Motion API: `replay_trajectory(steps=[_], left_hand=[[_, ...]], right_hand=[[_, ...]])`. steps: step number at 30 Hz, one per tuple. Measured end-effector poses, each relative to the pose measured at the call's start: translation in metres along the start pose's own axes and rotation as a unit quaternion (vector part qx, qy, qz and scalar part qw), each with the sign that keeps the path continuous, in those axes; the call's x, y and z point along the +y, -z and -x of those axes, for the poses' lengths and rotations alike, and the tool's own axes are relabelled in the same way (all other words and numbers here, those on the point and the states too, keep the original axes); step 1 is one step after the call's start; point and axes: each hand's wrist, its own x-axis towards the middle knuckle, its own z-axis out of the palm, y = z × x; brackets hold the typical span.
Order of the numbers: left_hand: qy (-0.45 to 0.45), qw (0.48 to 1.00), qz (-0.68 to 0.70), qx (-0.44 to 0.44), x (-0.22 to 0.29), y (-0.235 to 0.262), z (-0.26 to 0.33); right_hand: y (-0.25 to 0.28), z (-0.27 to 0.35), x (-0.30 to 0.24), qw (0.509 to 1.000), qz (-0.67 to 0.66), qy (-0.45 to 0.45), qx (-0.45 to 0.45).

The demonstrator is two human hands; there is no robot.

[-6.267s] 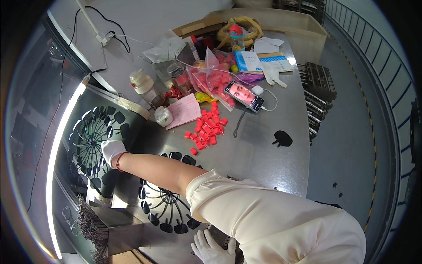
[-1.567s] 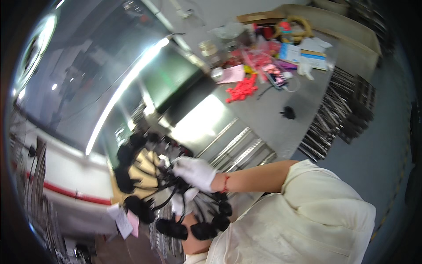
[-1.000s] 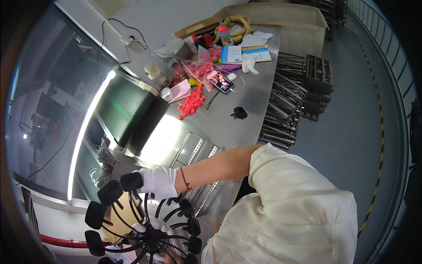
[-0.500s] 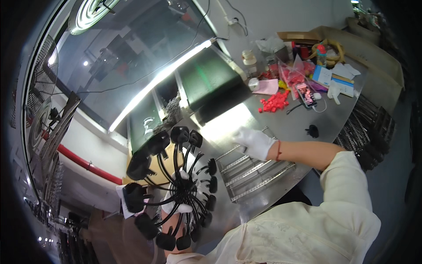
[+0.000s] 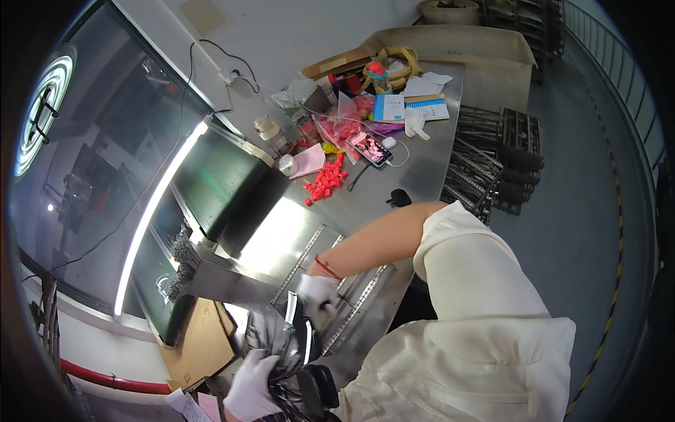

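My left hand [image 5: 252, 388], in a white glove, grips a cluster of black plastic parts [image 5: 320, 387] on thin curved stems at the lower middle. Some of the black parts are blurred and overlap one another. My right hand [image 5: 318, 295], also in a white glove, is lowered beside the top of this cluster, over a wire metal rack [image 5: 361, 299] lying on the table. Its fingers look bent but are blurred and partly hidden, so whether they hold a part is unclear.
The steel table [image 5: 373, 204] holds red pieces [image 5: 326, 181], a lit phone [image 5: 370, 149], a loose black part [image 5: 399, 197], jars [image 5: 271, 132], bags and booklets [image 5: 389, 108]. A green-topped conveyor [image 5: 218, 179] stands left, cardboard [image 5: 200, 337] below it. Stacked metal racks [image 5: 478, 169] stand beyond the table's right edge.
My view has swung to the right. The black cluster, spread out like a wheel before, is now turned and lower. My right hand has come down from the rack's far side to beside the cluster.
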Motion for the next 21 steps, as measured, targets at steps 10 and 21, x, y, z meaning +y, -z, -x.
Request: replay_trajectory(steps=[10, 21], left_hand=[[0.067, 0.948, 0.31, 0.022, -0.041, -0.009, 0.004], [-0.057, 0.708, 0.703, 0.034, -0.039, -0.03, -0.011]], right_hand=[[0.006, 0.065, -0.072, 0.723, 0.398, -0.558, 0.081], [0.004, -0.074, -0.135, 0.732, 0.353, -0.25, 0.526]])
